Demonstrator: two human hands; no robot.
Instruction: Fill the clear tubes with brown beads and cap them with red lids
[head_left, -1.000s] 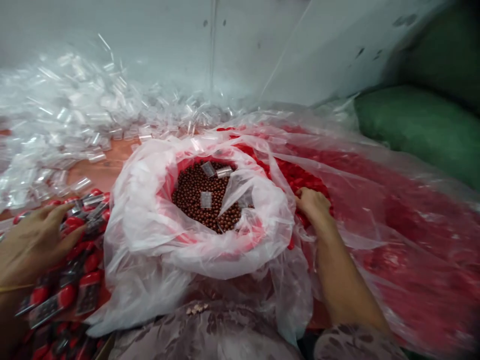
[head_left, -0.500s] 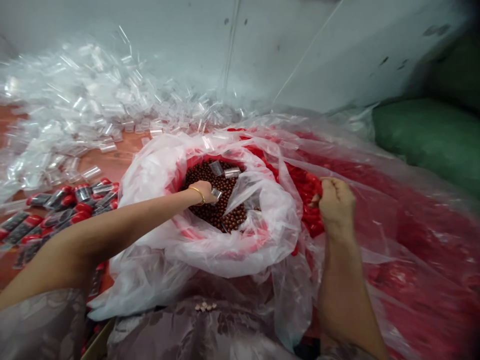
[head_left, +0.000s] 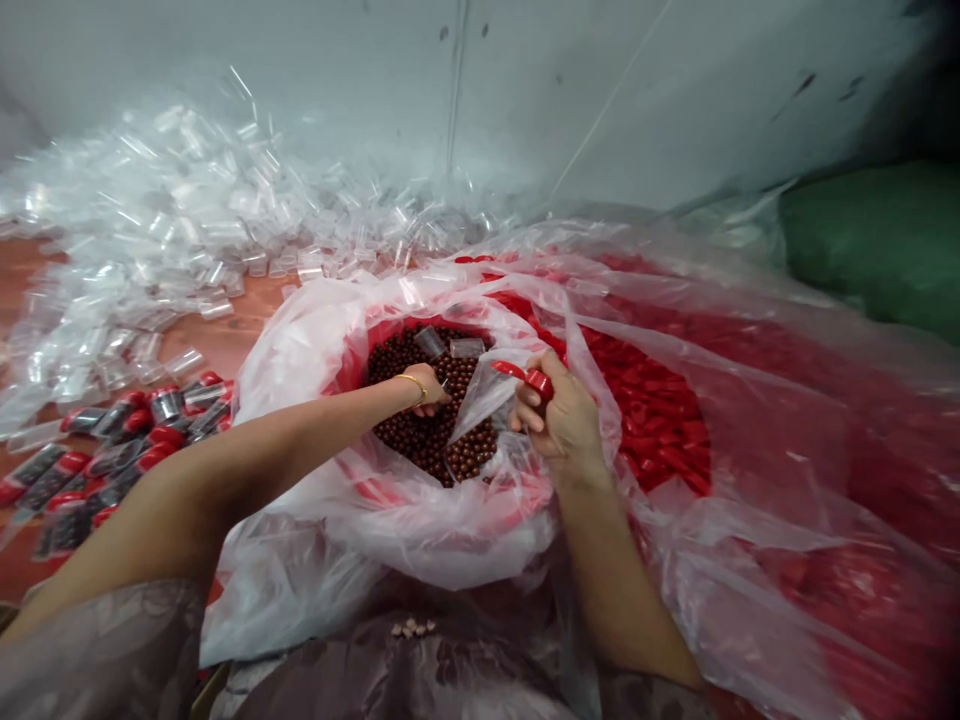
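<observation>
My left hand (head_left: 427, 388), with a gold bangle at the wrist, is down among small round brown balls (head_left: 420, 440) in a basin lined with white plastic sheeting. Its fingers are closed around a small clear plastic tube, mostly hidden by the hand and the balls. Two more clear tubes (head_left: 466, 348) lie on top of the balls at the far side. Over the basin's right side, my right hand (head_left: 559, 415) pinches a red plastic cap (head_left: 538, 383) with a long pointed part. A fold of clear film (head_left: 480, 395) lies between the hands.
Red caps (head_left: 652, 410) fill a large clear bag to the right. Empty clear tubes (head_left: 187, 190) are heaped along the wall at the back left. Filled tubes with red caps (head_left: 120, 450) lie at left on the orange surface (head_left: 217, 340). A green sack (head_left: 877, 240) stands far right.
My right hand has come left from the bag of red caps to above the basin, bringing a red cap. My left hand has shifted slightly right and deeper among the balls.
</observation>
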